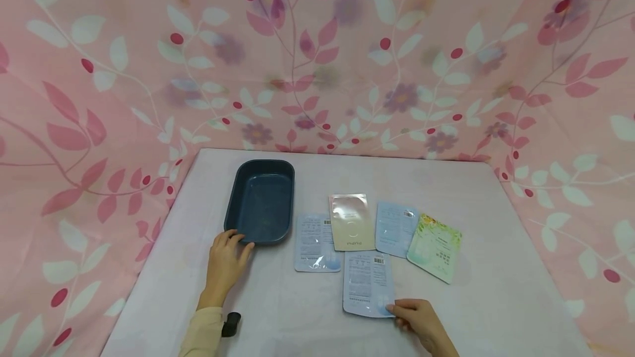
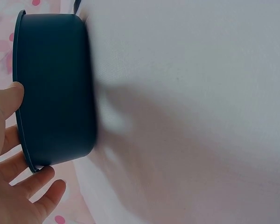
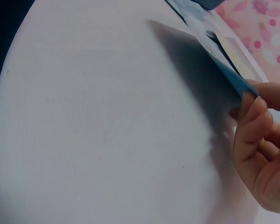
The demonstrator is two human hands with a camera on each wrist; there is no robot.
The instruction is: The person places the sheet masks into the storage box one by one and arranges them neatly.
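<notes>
My right hand [image 1: 421, 321] pinches the near right corner of a light blue sheet mask packet [image 1: 367, 282] between thumb and fingers. In the right wrist view that packet [image 3: 231, 77] is seen edge-on, slanting up off the table with a shadow beneath. My left hand [image 1: 228, 263] rests at the near left corner of a dark blue rectangular dish [image 1: 260, 203]. The left wrist view shows the thumb touching the rim of the dish [image 2: 56, 88] and the other fingers spread loosely around its corner.
Beside the dish lie another light blue packet [image 1: 315, 244], a beige-gold packet [image 1: 351, 222], a third light blue packet [image 1: 395, 227] and a green floral packet [image 1: 436, 247]. They lie on a white-covered table [image 1: 278, 313]. A pink floral curtain [image 1: 317, 70] hangs behind.
</notes>
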